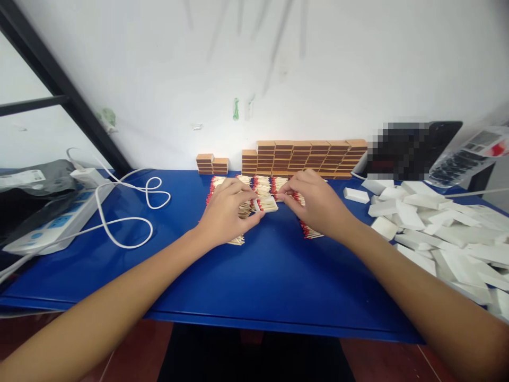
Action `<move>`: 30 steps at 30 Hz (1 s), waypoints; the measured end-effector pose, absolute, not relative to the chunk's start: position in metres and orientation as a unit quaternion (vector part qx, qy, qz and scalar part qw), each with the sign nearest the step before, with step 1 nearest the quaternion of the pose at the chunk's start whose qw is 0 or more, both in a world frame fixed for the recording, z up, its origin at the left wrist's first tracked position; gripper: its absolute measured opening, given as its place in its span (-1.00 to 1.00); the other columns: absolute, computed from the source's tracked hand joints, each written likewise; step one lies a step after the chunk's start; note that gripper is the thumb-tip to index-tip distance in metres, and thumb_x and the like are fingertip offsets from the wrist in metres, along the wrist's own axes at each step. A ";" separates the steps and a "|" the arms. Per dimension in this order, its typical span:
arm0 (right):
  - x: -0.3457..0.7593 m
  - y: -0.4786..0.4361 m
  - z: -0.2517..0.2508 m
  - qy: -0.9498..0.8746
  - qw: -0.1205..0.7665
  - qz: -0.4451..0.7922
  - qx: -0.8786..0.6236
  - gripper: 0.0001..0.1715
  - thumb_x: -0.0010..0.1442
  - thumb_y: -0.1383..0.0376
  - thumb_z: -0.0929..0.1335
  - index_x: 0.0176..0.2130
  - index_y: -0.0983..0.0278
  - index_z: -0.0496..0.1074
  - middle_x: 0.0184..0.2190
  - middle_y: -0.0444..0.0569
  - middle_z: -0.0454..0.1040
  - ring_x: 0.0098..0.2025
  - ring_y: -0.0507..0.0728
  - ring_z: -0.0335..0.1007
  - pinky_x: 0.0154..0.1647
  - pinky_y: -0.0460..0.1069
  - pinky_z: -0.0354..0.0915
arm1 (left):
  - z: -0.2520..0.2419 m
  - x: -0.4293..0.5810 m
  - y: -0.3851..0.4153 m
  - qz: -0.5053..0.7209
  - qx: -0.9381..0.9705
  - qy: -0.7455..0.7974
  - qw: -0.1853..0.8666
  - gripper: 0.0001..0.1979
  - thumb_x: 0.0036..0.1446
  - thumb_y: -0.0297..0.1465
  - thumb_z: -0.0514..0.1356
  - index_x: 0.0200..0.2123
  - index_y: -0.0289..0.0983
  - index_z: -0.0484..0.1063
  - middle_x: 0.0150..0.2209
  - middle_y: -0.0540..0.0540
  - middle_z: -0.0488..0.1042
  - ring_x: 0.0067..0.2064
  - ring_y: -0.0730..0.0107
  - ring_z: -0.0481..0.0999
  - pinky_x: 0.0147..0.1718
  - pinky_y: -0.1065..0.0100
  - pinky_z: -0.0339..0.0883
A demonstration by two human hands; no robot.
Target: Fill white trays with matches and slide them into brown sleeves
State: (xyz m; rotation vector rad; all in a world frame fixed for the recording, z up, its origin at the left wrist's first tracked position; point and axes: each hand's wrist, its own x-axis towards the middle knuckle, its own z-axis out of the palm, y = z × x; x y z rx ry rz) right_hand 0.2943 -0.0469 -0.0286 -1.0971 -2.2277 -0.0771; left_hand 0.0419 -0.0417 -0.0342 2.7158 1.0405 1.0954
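Observation:
Both my hands meet over a spread of red-tipped matches (264, 185) on the blue table (258, 276). Between them lies a small white matchbox tray (267, 204) filled with matches. My left hand (226, 212) has its fingers curled and pinches the tray's left end. My right hand (316, 204) pinches the tray's right end with fingertips closed. More matches poke out under each hand (312, 232).
Stacked brown matchboxes (302, 158) line the wall, with a smaller stack (212, 164) to their left. A heap of white inner trays (441, 233) fills the right side. A power strip (59, 215) and looped white cable (131, 212) lie at left.

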 end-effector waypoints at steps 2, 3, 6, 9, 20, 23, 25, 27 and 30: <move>0.302 -0.040 -0.031 -0.845 0.301 -0.047 -0.440 -0.77 0.42 0.25 0.31 -0.28 0.20 0.51 -0.32 0.10 0.48 -0.18 0.30 0.29 -0.12 0.19 0.24 | -0.034 0.040 -0.040 0.362 0.861 0.357 0.004 -0.77 0.22 -0.28 0.42 -0.08 -0.22 0.65 -0.11 -0.15 0.63 0.04 0.05 0.50 0.13 -0.02 0.42; 0.306 -0.037 -0.033 -0.846 0.285 -0.053 -0.447 -0.76 0.42 0.26 0.31 -0.29 0.21 0.52 -0.32 0.11 0.47 -0.18 0.30 0.28 -0.12 0.19 0.23 | -0.034 0.039 -0.039 0.366 0.856 0.366 -0.002 -0.76 0.21 -0.27 0.43 -0.09 -0.22 0.66 -0.12 -0.15 0.63 0.03 0.05 0.50 0.11 -0.02 0.42; 0.314 -0.028 -0.041 -0.856 0.243 -0.054 -0.452 -0.75 0.39 0.28 0.33 -0.31 0.24 0.57 -0.31 0.13 0.48 -0.17 0.30 0.28 -0.12 0.17 0.23 | -0.034 0.037 -0.037 0.371 0.849 0.376 -0.013 -0.74 0.18 -0.27 0.45 -0.10 -0.25 0.66 -0.12 -0.15 0.64 0.01 0.05 0.50 0.10 -0.01 0.42; 0.316 -0.023 -0.048 -0.864 0.228 -0.052 -0.445 -0.75 0.37 0.30 0.35 -0.31 0.25 0.60 -0.33 0.12 0.48 -0.18 0.29 0.29 -0.12 0.15 0.24 | -0.034 0.037 -0.036 0.372 0.850 0.372 -0.015 -0.72 0.19 -0.27 0.45 -0.09 -0.29 0.66 -0.14 -0.17 0.64 0.01 0.05 0.50 0.10 -0.01 0.42; 0.316 -0.022 -0.050 -0.874 0.219 -0.046 -0.432 -0.76 0.35 0.31 0.36 -0.30 0.26 0.63 -0.33 0.10 0.48 -0.20 0.27 0.32 -0.09 0.15 0.26 | -0.037 0.039 -0.037 0.372 0.850 0.373 -0.016 -0.73 0.18 -0.29 0.45 -0.09 -0.29 0.65 -0.12 -0.17 0.64 0.03 0.04 0.50 0.11 -0.01 0.44; 0.316 -0.022 -0.048 -0.876 0.212 -0.038 -0.431 -0.75 0.36 0.31 0.36 -0.31 0.25 0.62 -0.34 0.09 0.49 -0.19 0.27 0.34 -0.07 0.16 0.26 | -0.037 0.039 -0.037 0.374 0.852 0.367 -0.015 -0.73 0.17 -0.30 0.45 -0.09 -0.29 0.65 -0.13 -0.17 0.64 0.03 0.05 0.50 0.10 0.01 0.44; 0.316 -0.023 -0.046 -0.877 0.208 -0.034 -0.432 -0.74 0.36 0.30 0.36 -0.33 0.25 0.61 -0.34 0.09 0.50 -0.19 0.27 0.35 -0.06 0.16 0.26 | -0.038 0.038 -0.037 0.372 0.853 0.365 -0.014 -0.74 0.18 -0.31 0.44 -0.09 -0.29 0.65 -0.13 -0.16 0.63 0.02 0.05 0.50 0.10 0.02 0.44; 0.317 -0.024 -0.043 -0.878 0.201 -0.032 -0.434 -0.72 0.37 0.27 0.36 -0.34 0.26 0.61 -0.33 0.11 0.51 -0.19 0.27 0.35 -0.07 0.17 0.26 | -0.038 0.038 -0.036 0.370 0.854 0.367 -0.012 -0.74 0.19 -0.30 0.43 -0.09 -0.28 0.65 -0.13 -0.16 0.63 0.03 0.05 0.50 0.11 0.01 0.43; 0.320 -0.026 -0.040 -0.879 0.185 -0.027 -0.438 -0.75 0.34 0.23 0.40 -0.34 0.25 0.61 -0.33 0.11 0.51 -0.18 0.29 0.35 -0.10 0.16 0.26 | -0.038 0.038 -0.036 0.367 0.854 0.369 -0.010 -0.74 0.20 -0.29 0.43 -0.08 -0.28 0.65 -0.12 -0.16 0.63 0.04 0.05 0.50 0.12 0.00 0.42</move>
